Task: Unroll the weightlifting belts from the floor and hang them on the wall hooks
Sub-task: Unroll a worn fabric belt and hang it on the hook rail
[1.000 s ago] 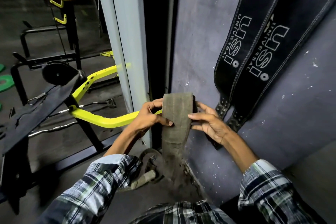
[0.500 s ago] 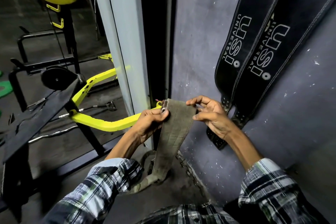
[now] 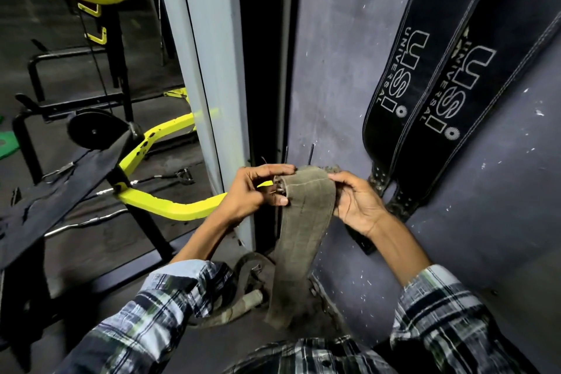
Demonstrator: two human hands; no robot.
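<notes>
From the head camera, both hands hold the top end of a worn olive canvas belt (image 3: 303,231) in front of a dark grey wall (image 3: 334,55). The left hand (image 3: 255,194) pinches the belt's left edge, thumb on the front face and fingers curled over the top near some metal hardware. The right hand (image 3: 356,203) closes on the right edge, fingers wrapped behind the fabric. The belt hangs straight down from the hands, its lower end close to the floor (image 3: 121,237). Another belt (image 3: 243,285) lies partly coiled on the floor just left of the hanging one. Two black leather belts (image 3: 440,85) marked "USI UNIVERSAL" hang side by side on the wall to the right. A yellow machine frame (image 3: 170,206) stands to the left, behind the left hand.
</notes>
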